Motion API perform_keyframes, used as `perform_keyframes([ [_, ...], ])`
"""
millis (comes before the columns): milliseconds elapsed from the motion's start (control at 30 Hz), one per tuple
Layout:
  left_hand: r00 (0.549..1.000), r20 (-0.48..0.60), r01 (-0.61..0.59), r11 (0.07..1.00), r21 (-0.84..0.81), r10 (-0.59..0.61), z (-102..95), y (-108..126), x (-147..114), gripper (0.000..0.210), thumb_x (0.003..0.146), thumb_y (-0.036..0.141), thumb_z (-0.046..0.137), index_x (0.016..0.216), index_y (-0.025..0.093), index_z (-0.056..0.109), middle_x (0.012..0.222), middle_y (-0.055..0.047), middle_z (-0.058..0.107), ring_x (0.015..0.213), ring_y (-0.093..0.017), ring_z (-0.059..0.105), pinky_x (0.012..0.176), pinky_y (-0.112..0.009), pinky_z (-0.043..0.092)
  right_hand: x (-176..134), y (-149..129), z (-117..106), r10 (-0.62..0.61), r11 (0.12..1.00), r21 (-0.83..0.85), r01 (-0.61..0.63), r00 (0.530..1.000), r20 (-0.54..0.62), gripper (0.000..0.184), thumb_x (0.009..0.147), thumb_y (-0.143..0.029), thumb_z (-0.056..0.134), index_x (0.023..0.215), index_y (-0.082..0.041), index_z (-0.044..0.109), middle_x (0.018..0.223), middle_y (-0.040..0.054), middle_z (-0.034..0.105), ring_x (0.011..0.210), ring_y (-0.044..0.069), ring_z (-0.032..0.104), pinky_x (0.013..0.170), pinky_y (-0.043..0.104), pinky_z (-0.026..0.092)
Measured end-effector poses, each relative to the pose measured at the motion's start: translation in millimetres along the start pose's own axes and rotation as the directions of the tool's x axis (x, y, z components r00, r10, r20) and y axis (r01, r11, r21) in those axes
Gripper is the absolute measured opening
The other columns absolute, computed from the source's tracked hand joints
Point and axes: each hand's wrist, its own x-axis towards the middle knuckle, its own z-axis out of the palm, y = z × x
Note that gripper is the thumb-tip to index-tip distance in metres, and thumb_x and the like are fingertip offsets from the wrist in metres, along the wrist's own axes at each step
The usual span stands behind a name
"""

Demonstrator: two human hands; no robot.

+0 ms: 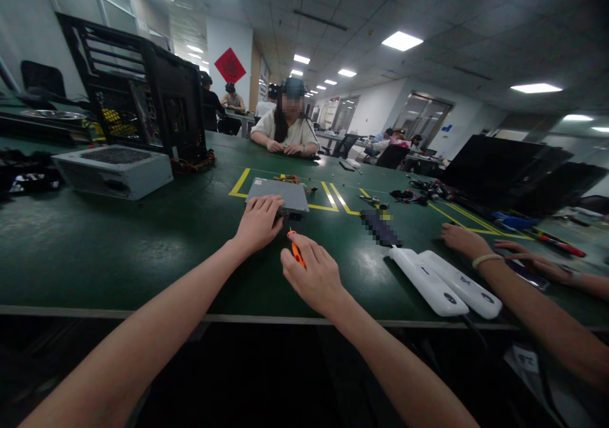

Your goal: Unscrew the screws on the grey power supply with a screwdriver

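The right hand (314, 277) grips an orange screwdriver (297, 254), tip close to the near face of the grey metal box (291, 197) on the table (200, 231); the left hand (258, 224) clasps the box's near left corner. The box looks unopened; whether anything is loosened, I cannot tell.

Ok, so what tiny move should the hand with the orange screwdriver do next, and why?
Probably line up the tip of the orange screwdriver with the near side of the gray metal box. The right hand holds it with the thin shaft pointing there, and the left hand rests on the box, which may steady it. I can't tell whether the tip touches.
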Motion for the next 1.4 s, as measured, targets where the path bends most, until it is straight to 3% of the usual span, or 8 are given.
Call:
perform_keyframes([
  [200, 1.000, 0.012, -0.001, 1.000, 0.001, 0.001, -1.2, 0, 0, 0.036, 0.085, 0.024, 0.044, 0.121, 0.018, 0.050, 0.131, -0.010, 0.053, 0.122, -0.025, 0.045, 0.101, -0.042, 0.031, 14, -17, -22, 0.027, 0.991, -0.132, -0.007, 0.988, 0.152, 0.026, 0.088, -0.011, 0.040, 0.110, -0.014, 0.054, 0.111, 0.0178, 0.060, 0.093, 0.022, 0.058, 0.075, 0.032, 0.048],
  [367, 1.000, 0.019, -0.002, 1.000, -0.001, 0.002, -1.9, 0, 0, 0.037, 0.085, 0.024, 0.044, 0.121, 0.018, 0.050, 0.131, -0.009, 0.053, 0.123, -0.024, 0.045, 0.101, -0.042, 0.031, 26, -9, -31, 0.118, 0.984, -0.157, -0.087, 0.973, 0.197, 0.021, 0.094, -0.030, 0.041, 0.102, -0.018, 0.056, 0.075, 0.0054, 0.059, 0.061, 0.015, 0.053, 0.056, 0.028, 0.039],
  [433, 1.000, 0.022, -0.004, 1.000, 0.002, 0.004, -1.8, -1, 0, 0.037, 0.085, 0.024, 0.044, 0.121, 0.018, 0.050, 0.132, -0.009, 0.052, 0.123, -0.024, 0.044, 0.101, -0.042, 0.031, 26, -10, -31, 0.182, 0.974, -0.173, -0.149, 0.964, 0.195, 0.024, 0.093, -0.035, 0.042, 0.100, -0.017, 0.056, 0.081, 0.0073, 0.060, 0.062, 0.016, 0.054, 0.055, 0.029, 0.039],
  [567, 1.000, 0.024, -0.008, 1.000, -0.010, 0.008, -0.9, -1, 0, 0.038, 0.085, 0.024, 0.044, 0.122, 0.019, 0.050, 0.132, -0.010, 0.052, 0.124, -0.024, 0.044, 0.102, -0.042, 0.031, 22, -14, -22, 0.191, 0.973, -0.154, -0.170, 0.972, 0.139, 0.021, 0.090, -0.015, 0.042, 0.108, -0.015, 0.054, 0.105, 0.0143, 0.059, 0.078, 0.018, 0.058, 0.066, 0.031, 0.043],
  [767, 1.000, 0.022, 0.000, 1.000, -0.023, 0.001, 0.1, -1, 0, 0.038, 0.085, 0.024, 0.044, 0.123, 0.020, 0.049, 0.132, -0.009, 0.052, 0.124, -0.024, 0.044, 0.103, -0.043, 0.030, 18, -11, -11, 0.279, 0.959, -0.035, -0.280, 0.960, -0.023, 0.018, 0.093, -0.031, 0.044, 0.096, -0.019, 0.057, 0.075, 0.0034, 0.057, 0.060, 0.012, 0.052, 0.056, 0.025, 0.039],
  [867, 1.000, 0.017, -0.009, 1.000, -0.016, 0.009, 0.2, -2, 0, 0.038, 0.085, 0.023, 0.044, 0.123, 0.019, 0.049, 0.132, -0.009, 0.052, 0.124, -0.024, 0.044, 0.103, -0.042, 0.030, 18, -22, -11, 0.408, 0.910, 0.063, -0.409, 0.912, 0.037, 0.022, 0.091, -0.034, 0.045, 0.101, -0.017, 0.055, 0.089, 0.0083, 0.058, 0.068, 0.015, 0.057, 0.058, 0.026, 0.045],
  [1000, 0.999, 0.035, -0.007, 1.000, -0.021, 0.007, 0.0, -3, 0, 0.039, 0.085, 0.023, 0.044, 0.123, 0.019, 0.049, 0.132, -0.009, 0.052, 0.125, -0.024, 0.043, 0.103, -0.043, 0.030, 18, -38, -10, 0.454, 0.864, 0.198, -0.463, 0.886, 0.094, 0.028, 0.089, -0.013, 0.038, 0.116, -0.014, 0.047, 0.117, 0.0186, 0.049, 0.095, 0.021, 0.059, 0.074, 0.035, 0.053],
  [1400, 0.999, 0.042, -0.031, 0.999, -0.012, 0.031, -1.6, -4, 0, 0.040, 0.084, 0.023, 0.045, 0.123, 0.017, 0.048, 0.133, -0.009, 0.051, 0.124, -0.024, 0.043, 0.103, -0.042, 0.029, 17, -40, -9, 0.590, 0.787, 0.145, -0.599, 0.801, 0.106, 0.036, 0.093, -0.046, 0.037, 0.098, -0.016, 0.057, 0.074, 0.0044, 0.060, 0.056, 0.014, 0.060, 0.044, 0.022, 0.040],
])
